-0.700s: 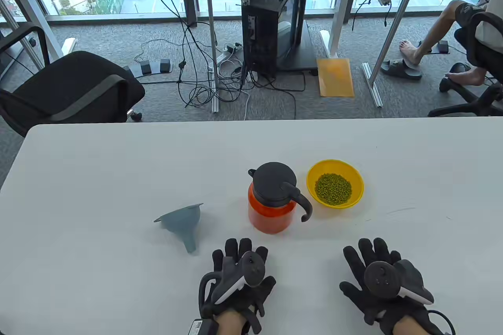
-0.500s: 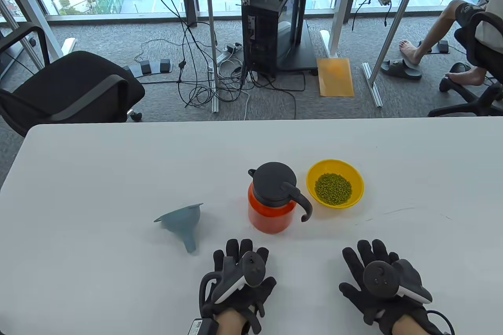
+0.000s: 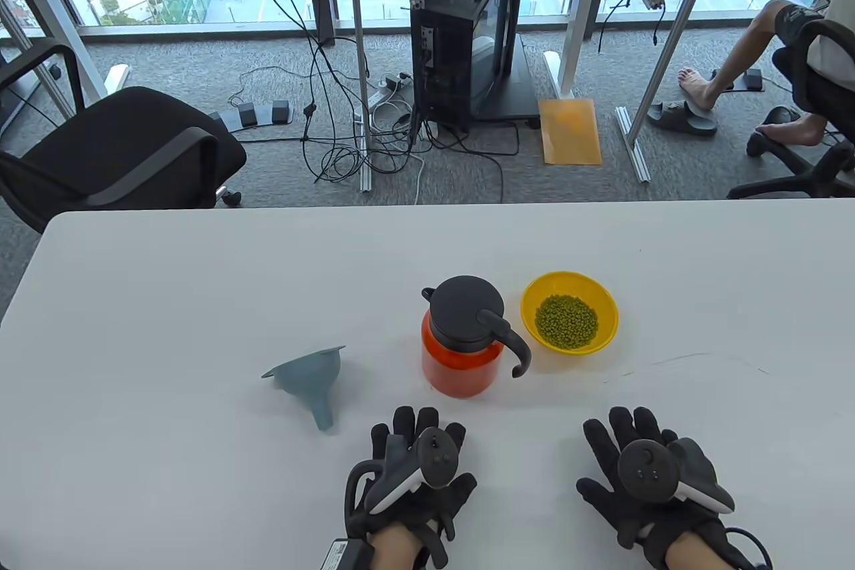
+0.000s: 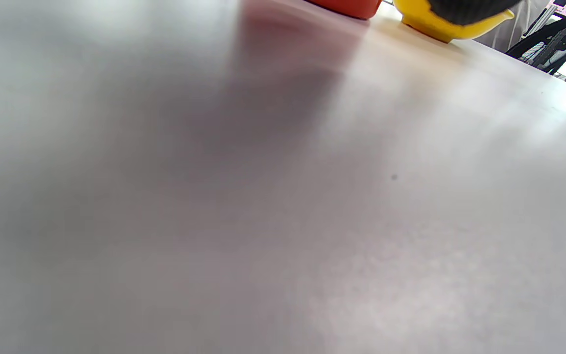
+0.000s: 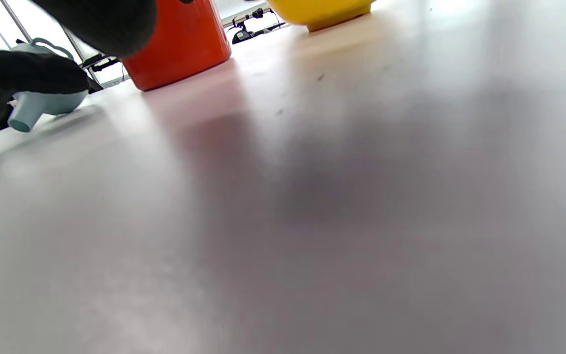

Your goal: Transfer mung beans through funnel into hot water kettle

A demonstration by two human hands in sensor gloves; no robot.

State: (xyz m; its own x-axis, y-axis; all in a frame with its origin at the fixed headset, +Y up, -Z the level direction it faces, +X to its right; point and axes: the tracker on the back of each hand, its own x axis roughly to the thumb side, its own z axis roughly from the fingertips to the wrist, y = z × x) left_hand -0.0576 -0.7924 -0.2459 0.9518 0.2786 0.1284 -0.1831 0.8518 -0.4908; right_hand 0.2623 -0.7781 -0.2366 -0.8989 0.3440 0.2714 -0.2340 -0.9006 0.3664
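An orange kettle [image 3: 461, 363] with a closed black lid and handle stands mid-table. Right of it a yellow bowl [image 3: 604, 309] holds green mung beans [image 3: 566, 321]. A blue-grey funnel [image 3: 308, 381] lies on its side left of the kettle. My left hand [image 3: 417, 463] is open and empty, spread just in front of the kettle. My right hand [image 3: 631, 456] is open and empty, flat near the front edge, right of the kettle. The right wrist view shows the kettle base [image 5: 180, 44], the bowl [image 5: 322, 12] and the funnel spout [image 5: 32, 110].
The white table [image 3: 167, 276] has bare room to the left and far side. A thin scratch-like line [image 3: 681, 359] marks the top at the right. Behind the table are office chairs, cables and a seated person's legs.
My left hand has shifted slightly forward and right, closer to the kettle. The right hand has barely moved.
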